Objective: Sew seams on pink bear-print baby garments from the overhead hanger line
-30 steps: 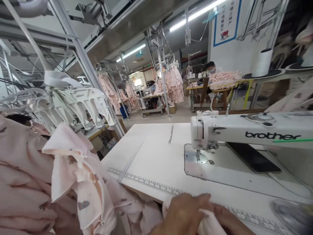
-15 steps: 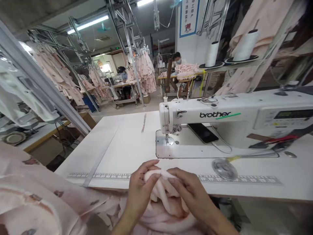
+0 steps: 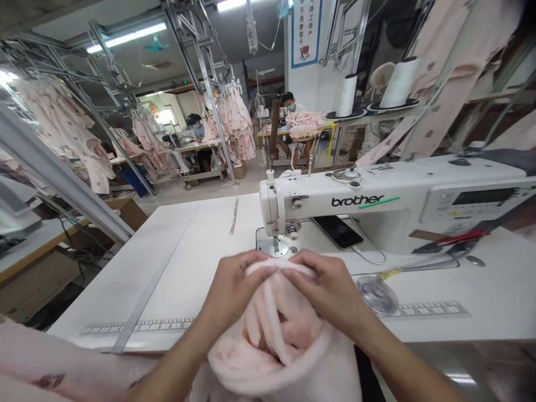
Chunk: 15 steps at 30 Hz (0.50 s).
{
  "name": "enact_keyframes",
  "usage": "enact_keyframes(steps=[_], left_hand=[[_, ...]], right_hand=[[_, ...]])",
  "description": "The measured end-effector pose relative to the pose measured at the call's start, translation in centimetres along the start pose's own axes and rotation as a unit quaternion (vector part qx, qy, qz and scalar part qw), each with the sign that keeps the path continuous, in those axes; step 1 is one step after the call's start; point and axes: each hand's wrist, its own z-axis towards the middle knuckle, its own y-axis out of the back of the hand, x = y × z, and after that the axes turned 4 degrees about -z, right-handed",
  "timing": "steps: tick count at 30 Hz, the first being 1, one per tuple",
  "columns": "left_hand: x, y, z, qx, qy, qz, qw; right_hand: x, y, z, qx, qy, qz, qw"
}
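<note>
A soft pale-pink garment (image 3: 285,312) hangs from both my hands in front of the sewing machine (image 3: 352,195). My left hand (image 3: 237,282) pinches its folded edge from the left. Close beside it, my right hand (image 3: 324,279) grips the same edge between thumb and fingers, and the thumbs nearly meet. The edge is level with the front of the machine's needle plate (image 3: 268,245), just short of the presser foot (image 3: 276,245). Below my hands the cloth drops in loose folds over the table's front edge, its opening facing me.
A phone (image 3: 338,231) with a cable lies under the machine arm. Right of my hands are a clear round disc (image 3: 378,295) and a printed ruler strip (image 3: 435,309). More pink cloth (image 3: 62,363) lies at lower left. Thread cones (image 3: 347,96) stand behind; people work at far tables.
Both hands have moved up and forward toward the needle area, lifting the pink garment with them. More of the garment now shows above the table edge. The camera view has shifted slightly.
</note>
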Motion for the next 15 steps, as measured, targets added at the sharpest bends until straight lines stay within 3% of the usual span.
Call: enact_keyframes(steps=[3, 7, 9, 13, 15], left_hand=[[2.2, -0.5, 3.0, 0.006, 0.009, 0.025, 1.0], [6.6, -2.0, 5.8, 0.068, 0.069, -0.067, 0.993], [7.8, -2.4, 6.9, 0.098, 0.072, -0.107, 0.987], [8.1, -2.3, 7.9, 0.141, 0.086, -0.166, 0.972], [8.0, -2.2, 7.4, 0.139, 0.088, -0.171, 0.972]], right_hand=[[-2.2, -0.9, 1.7, -0.016, -0.029, -0.046, 0.998], [-5.9, -2.5, 3.2, 0.0, -0.108, -0.101, 0.989], [-7.0, -2.7, 3.8, -0.006, -0.123, -0.126, 0.984], [-8.2, -3.0, 4.1, -0.025, -0.096, -0.151, 0.984], [-8.7, -3.3, 3.3, -0.065, -0.02, -0.161, 0.985]])
